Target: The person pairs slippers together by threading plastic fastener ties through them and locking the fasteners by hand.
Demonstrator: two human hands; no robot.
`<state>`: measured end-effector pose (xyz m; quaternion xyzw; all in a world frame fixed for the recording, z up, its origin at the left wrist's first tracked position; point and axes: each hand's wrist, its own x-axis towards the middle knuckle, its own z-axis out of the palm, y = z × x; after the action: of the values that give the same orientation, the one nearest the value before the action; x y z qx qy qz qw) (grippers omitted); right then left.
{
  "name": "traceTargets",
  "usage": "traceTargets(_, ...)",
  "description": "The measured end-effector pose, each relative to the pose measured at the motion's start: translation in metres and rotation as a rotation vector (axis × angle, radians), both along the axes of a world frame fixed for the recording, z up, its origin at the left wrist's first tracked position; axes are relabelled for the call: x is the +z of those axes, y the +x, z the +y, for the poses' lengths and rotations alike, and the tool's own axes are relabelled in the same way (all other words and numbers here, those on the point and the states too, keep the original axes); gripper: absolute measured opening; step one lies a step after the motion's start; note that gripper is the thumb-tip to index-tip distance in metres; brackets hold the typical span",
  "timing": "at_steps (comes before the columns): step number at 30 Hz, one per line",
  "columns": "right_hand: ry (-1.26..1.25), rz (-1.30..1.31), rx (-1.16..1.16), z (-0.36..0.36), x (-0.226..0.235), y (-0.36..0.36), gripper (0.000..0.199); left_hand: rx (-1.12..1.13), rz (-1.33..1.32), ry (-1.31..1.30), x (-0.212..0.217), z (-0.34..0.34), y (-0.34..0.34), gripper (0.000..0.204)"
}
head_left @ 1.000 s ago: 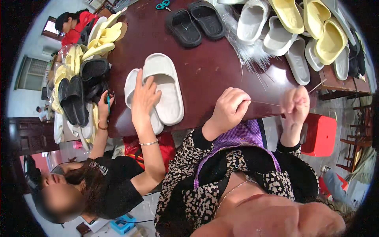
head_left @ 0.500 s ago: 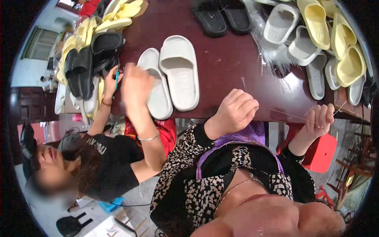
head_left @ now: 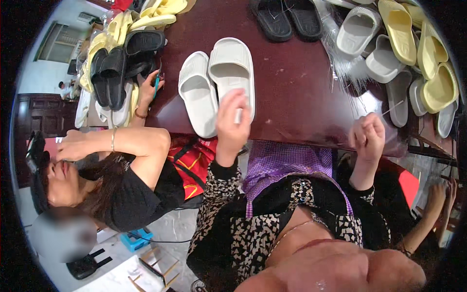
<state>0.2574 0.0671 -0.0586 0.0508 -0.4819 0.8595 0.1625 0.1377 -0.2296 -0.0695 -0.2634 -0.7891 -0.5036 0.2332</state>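
Observation:
A pair of white slide slippers lies on the dark red table, with the left slipper point(head_left: 198, 100) and the right slipper point(head_left: 231, 54) side by side. Over the right slipper's near part is my left hand point(head_left: 233, 124), slightly blurred, its fingers loosely apart with nothing visible in them. Whether it touches the slipper I cannot tell. My right hand point(head_left: 368, 137) is closed above the table's near edge, pinching a thin clear plastic strand point(head_left: 393, 107) whose end sticks out beyond the fingers.
A bundle of clear strands point(head_left: 343, 73) lies right of centre, beside piled grey and yellow slippers point(head_left: 396, 31). Black slippers point(head_left: 287, 22) lie at the far edge. Left, a co-worker's hand point(head_left: 150, 87) holds a teal-handled tool point(head_left: 156, 82) by stacked slippers point(head_left: 109, 73). Another person's arms point(head_left: 438, 209) show at right.
My left hand has gone left to the white slippers, off the strand stretched between my hands. My right hand has moved slightly left. The co-worker's near arm has drawn back toward their face.

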Motion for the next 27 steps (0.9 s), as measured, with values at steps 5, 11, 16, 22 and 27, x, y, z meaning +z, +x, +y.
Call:
traceTargets(5,-0.009,0.058,0.039,-0.001,-0.003,-0.005,0.018,0.245,-0.07,-0.113,-0.013,-0.048,-0.041,0.026)
traceTargets(11,-0.017,0.056,0.028,0.007,-0.005,0.002,0.018,0.307,-0.146,-0.413,-0.033,-0.062,-0.075,0.032)
traceTargets(16,-0.038,0.038,-0.02,0.015,-0.01,0.007,0.02,0.255,-0.278,-0.537,-0.02,-0.049,-0.084,0.035)
traceTargets(22,-0.05,0.043,-0.028,0.015,-0.013,0.006,0.02,0.367,-0.331,-0.635,-0.022,-0.032,-0.103,0.044)
traceTargets(27,-0.043,0.043,-0.035,0.015,-0.014,0.007,0.02,0.389,-0.315,-0.646,-0.022,-0.016,-0.115,0.051)
